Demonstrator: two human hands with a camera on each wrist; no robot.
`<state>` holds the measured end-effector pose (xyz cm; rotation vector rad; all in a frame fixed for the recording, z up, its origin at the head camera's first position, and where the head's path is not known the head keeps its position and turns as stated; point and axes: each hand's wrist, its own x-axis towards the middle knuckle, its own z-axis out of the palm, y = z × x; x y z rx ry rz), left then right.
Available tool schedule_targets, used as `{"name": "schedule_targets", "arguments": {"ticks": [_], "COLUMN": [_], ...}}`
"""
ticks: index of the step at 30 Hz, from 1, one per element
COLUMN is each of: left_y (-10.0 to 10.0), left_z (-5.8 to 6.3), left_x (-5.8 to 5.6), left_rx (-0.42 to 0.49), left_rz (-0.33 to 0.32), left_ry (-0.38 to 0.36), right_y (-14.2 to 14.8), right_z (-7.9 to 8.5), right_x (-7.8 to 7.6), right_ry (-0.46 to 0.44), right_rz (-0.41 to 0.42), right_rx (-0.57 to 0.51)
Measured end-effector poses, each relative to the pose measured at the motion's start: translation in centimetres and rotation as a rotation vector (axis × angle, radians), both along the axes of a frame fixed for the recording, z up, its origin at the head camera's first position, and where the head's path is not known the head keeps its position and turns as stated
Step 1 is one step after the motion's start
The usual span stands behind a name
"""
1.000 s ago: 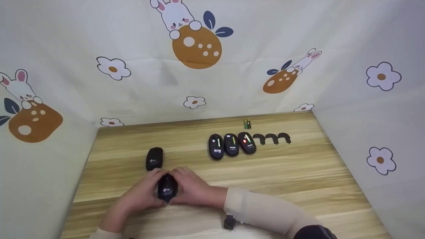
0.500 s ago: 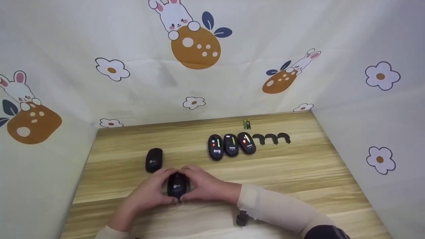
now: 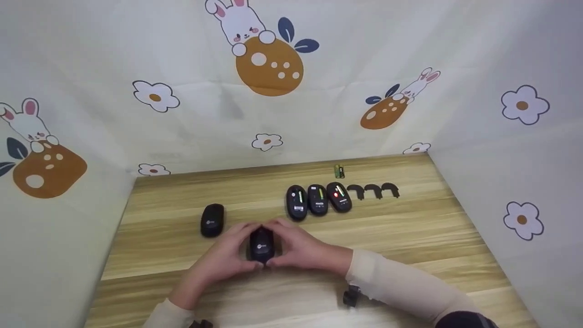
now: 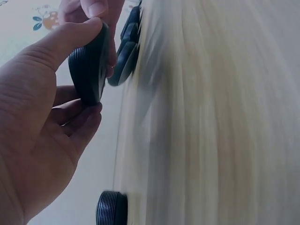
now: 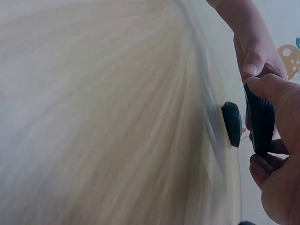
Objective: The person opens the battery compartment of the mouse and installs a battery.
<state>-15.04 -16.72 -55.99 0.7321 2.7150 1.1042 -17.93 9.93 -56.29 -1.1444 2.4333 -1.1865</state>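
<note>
A black computer mouse (image 3: 262, 247), logo side up, is held between both hands in the head view. My left hand (image 3: 227, 255) grips its left side, thumb at the near end and fingers at the far end. On the opposite side my right hand (image 3: 303, 248) grips it the same way. The left wrist view shows the mouse (image 4: 89, 65) raised off the wooden table, with ridged sides. A second black mouse (image 3: 212, 220) lies logo up on the table, left of the hands.
Beyond the hands, three upturned mice (image 3: 317, 200) lie side by side with batteries showing. Three curved black covers (image 3: 372, 191) sit to their right, and loose batteries (image 3: 339, 171) lie behind. Printed cloth walls (image 3: 196, 127) enclose the wooden table (image 3: 410, 232).
Both hands have carried the held mouse to the right and slightly away, toward the upturned mice. A red light on the leftmost upturned mouse, lit half a second ago, is now off.
</note>
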Motion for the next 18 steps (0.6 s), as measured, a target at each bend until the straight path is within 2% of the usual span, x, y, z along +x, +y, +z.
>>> {"name": "schedule_targets", "arguments": {"ticks": [6,18], "left_y": [1.6,4.6], "left_z": [-0.2,-0.2], "left_x": [-0.4,-1.0], "left_rx": [0.026,0.059], "left_rz": [-0.024,-0.05], "left_ry": [0.03,0.04], "right_y": [1.9,5.1], "right_z": [0.5,1.1], "right_x": [-0.2,-0.3], "right_ry": [-0.02,-0.057], "right_rz": [-0.026,-0.072], "right_rx": [0.012,0.031]}}
